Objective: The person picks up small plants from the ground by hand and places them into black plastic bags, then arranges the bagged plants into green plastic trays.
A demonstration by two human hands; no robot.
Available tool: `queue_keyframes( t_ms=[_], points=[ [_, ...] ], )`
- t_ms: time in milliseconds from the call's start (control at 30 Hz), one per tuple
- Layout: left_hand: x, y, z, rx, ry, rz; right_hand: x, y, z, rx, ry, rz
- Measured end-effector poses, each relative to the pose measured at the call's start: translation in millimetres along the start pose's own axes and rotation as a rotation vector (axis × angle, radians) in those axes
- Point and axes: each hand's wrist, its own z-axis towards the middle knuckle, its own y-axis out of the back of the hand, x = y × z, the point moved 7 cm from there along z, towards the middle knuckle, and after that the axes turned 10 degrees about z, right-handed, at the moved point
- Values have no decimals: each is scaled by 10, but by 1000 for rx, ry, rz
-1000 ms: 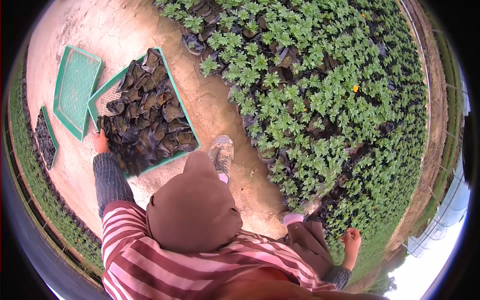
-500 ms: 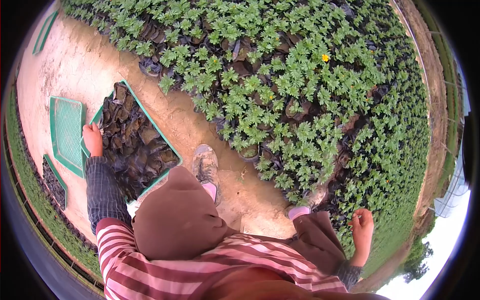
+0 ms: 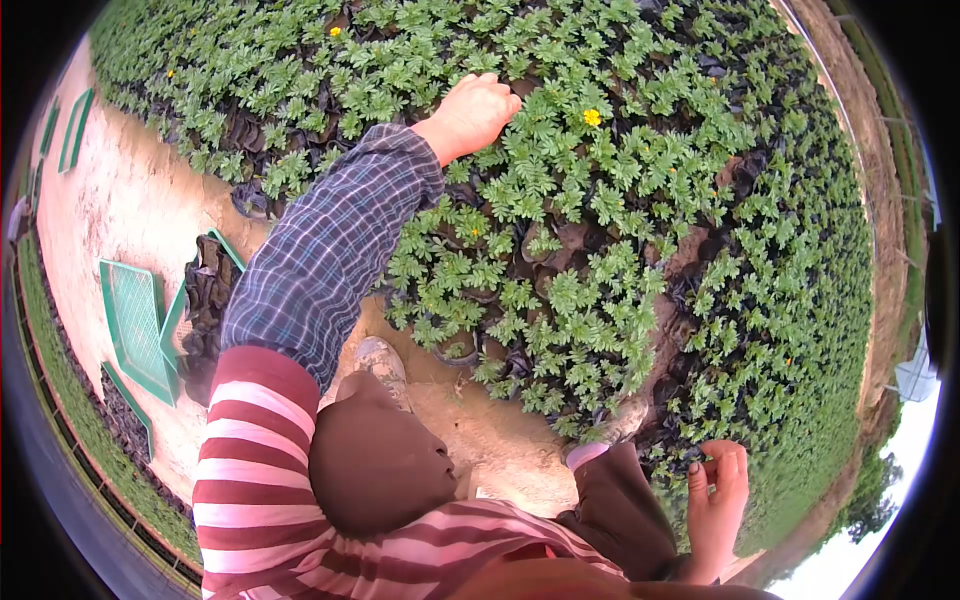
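Note:
My left hand (image 3: 475,112) is stretched out over the bed of green seedlings (image 3: 560,185), which grow in black plastic bags. Its fingers are curled downward among the leaves, and the fingertips are hidden, so what they grip cannot be seen. A yellow flower (image 3: 592,118) shows just right of that hand. My right hand (image 3: 718,505) hangs low at the right, beside the edge of the plants. Its fingers are loosely bent with the thumb apart, and nothing shows in them.
A green mesh crate (image 3: 138,320) lies on the bare soil path (image 3: 140,200) at the left. Near it a crate of dark bagged soil (image 3: 208,290) is partly covered by my sleeve. My shoes (image 3: 380,362) stand at the bed's edge.
My left hand has let go of the crate of dark bags and swung up and right to the seedlings. My right hand has dropped slightly, its thumb now apart from the fingers.

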Motion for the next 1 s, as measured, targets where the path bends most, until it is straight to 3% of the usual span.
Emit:
queue_keyframes(
  t_ms=[67, 133, 233, 300, 433, 567, 633, 700, 733, 867, 900, 933, 967, 1000],
  points=[
    [-105, -204, 91, 7, 25, 41, -45, -19, 12, 20, -9, 18],
    [-126, -455, 124, 220, 63, 189, -98, -7, 17, 28, -56, 35],
    [-96, -532, 164, 212, 132, 278, -171, 8, -37, 36, 103, -63],
    [-89, -586, 193, 198, 156, 257, -380, 8, -83, 60, 91, -36],
    [-53, -437, 78, 20, 213, 158, -493, 30, -154, 36, 111, -25],
    [119, 130, -312, -286, 461, -176, -544, 110, -189, 34, 165, -233],
    [214, 376, -732, -522, 485, -541, -670, 73, -224, 21, 177, -121],
    [377, 462, -1161, -351, 584, -772, -996, 95, -200, 51, 18, -185],
    [473, 522, -1439, -372, 616, -975, -1047, 64, -209, 54, 270, -256],
    [1104, 1035, -2801, -402, 899, -641, -1918, 13, -172, 185, 233, -231],
    [1284, 1063, -3237, -539, 915, -548, -2184, 47, -163, 134, -39, -144],
    [1453, 1097, -3697, -512, 982, -353, -2488, 73, -213, 80, -311, -55],
    [1541, 1268, -4114, -448, 1053, -43, -2861, 102, -233, 79, -303, -62],
    [1660, 1336, -4559, -522, 1100, 59, -3365, 182, -233, 64, -277, 3]
  ],
)
